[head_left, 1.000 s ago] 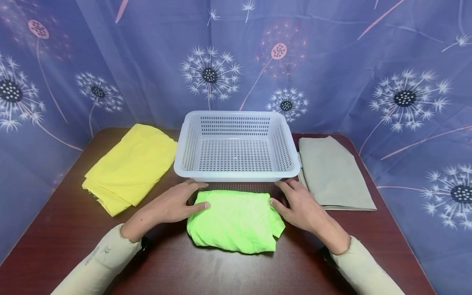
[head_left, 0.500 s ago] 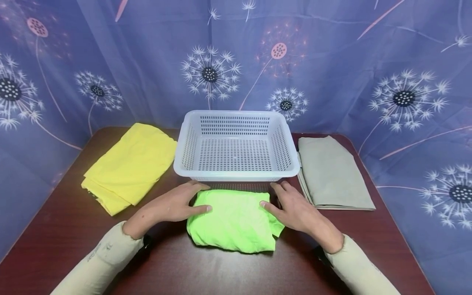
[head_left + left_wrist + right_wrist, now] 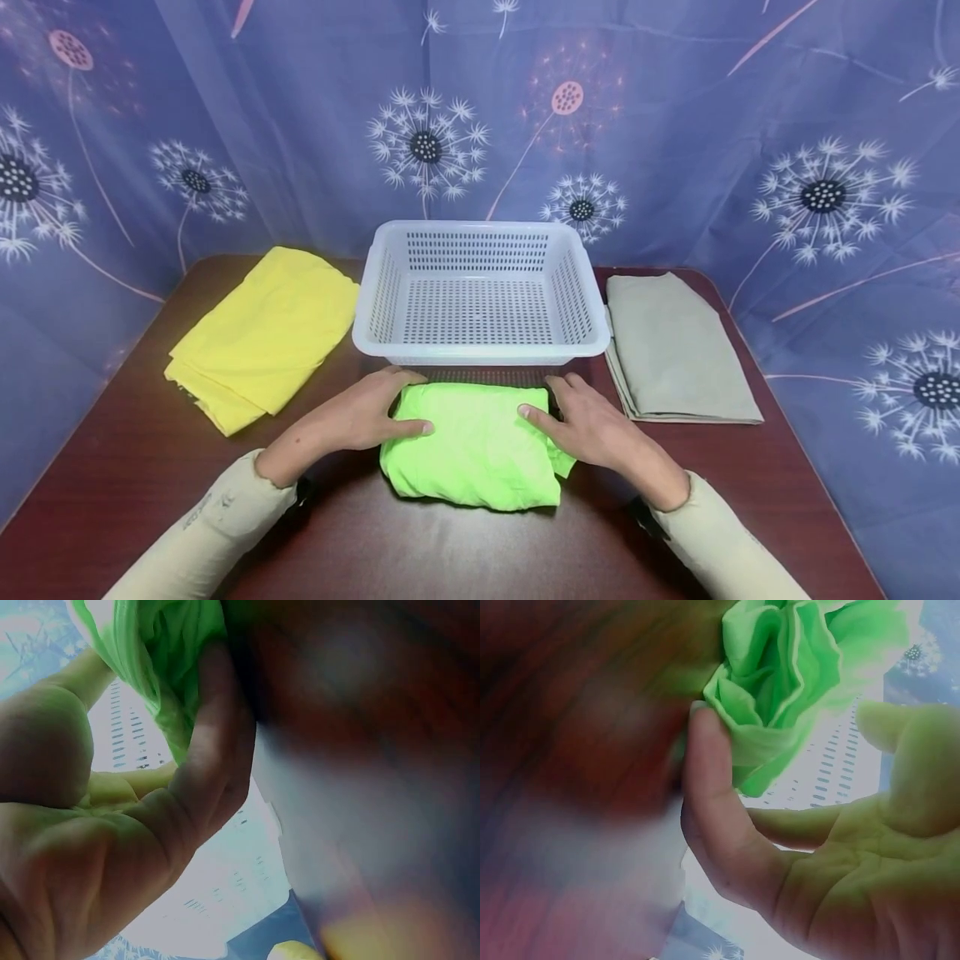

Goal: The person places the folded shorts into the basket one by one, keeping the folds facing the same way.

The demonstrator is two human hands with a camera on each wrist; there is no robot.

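A folded bright green cloth (image 3: 472, 446) lies on the table in front of the white basket. At its left end my left hand (image 3: 358, 412) holds the edge, thumb over the top and fingers around the far side. The left wrist view shows a finger (image 3: 217, 735) against the cloth's underside. My right hand (image 3: 596, 425) is at the right end, its thumb reaching over the cloth. In the right wrist view a fingertip (image 3: 701, 716) touches the lower folds, while the thumb (image 3: 885, 727) stands apart from them. Some fingertips are hidden behind the cloth.
The perforated white plastic basket (image 3: 480, 350) has nothing in it. A folded yellow cloth (image 3: 270, 333) lies at the left and a folded grey-green cloth (image 3: 678, 350) at the right. Behind the brown table (image 3: 465, 558) hangs a blue dandelion-print curtain (image 3: 315, 125).
My right hand has moved leftward, bringing its thumb further over the green cloth. My left hand has shifted slightly right along the cloth's edge. The cloth stays in nearly the same place.
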